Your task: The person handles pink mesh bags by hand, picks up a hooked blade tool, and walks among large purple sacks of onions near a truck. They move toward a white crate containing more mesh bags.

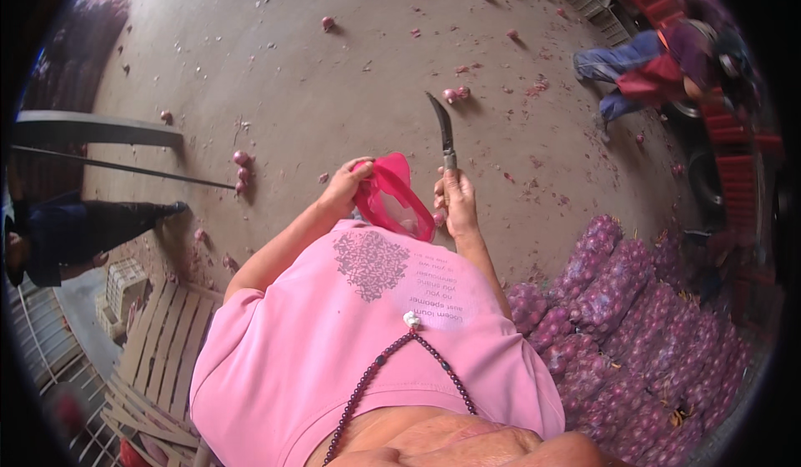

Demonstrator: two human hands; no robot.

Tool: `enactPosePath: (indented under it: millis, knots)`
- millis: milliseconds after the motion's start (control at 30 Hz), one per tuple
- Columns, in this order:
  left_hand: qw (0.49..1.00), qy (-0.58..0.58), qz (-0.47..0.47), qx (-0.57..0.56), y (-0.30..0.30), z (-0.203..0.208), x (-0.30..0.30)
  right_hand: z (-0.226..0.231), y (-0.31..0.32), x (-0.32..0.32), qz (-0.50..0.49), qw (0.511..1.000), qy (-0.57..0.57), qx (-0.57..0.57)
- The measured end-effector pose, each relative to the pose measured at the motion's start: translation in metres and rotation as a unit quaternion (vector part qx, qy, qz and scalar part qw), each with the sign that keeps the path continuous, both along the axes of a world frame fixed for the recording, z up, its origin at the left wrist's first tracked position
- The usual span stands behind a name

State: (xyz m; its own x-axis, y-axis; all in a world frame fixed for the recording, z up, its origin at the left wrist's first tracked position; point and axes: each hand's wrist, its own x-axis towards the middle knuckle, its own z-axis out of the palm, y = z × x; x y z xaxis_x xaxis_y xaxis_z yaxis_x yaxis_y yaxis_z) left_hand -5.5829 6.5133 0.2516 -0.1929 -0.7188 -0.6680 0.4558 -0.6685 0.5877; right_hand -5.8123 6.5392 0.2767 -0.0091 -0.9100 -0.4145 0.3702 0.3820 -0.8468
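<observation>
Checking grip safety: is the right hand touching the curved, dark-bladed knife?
Touching: the head view shows the right hand closed around the handle of the curved knife.

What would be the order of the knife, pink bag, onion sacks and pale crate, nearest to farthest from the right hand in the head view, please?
1. Knife, in the right hand.
2. Pink bag, just left, in the left hand.
3. Onion sacks, lower right.
4. Pale crate, far left.
</observation>
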Motion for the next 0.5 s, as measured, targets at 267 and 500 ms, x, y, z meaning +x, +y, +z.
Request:
enactPosePath:
  millis: [267, 500]
  knots:
    - [0.974, 0.091, 0.2, 0.048, -0.06, -0.047, 0.118, -0.003, -0.098, 0.034, 0.015, 0.998, 0.054, 0.025]
    - [0.958, 0.037, 0.284, 0.009, -0.146, -0.039, 0.198, 0.013, -0.208, 0.105, 0.048, 0.998, 0.033, 0.039]
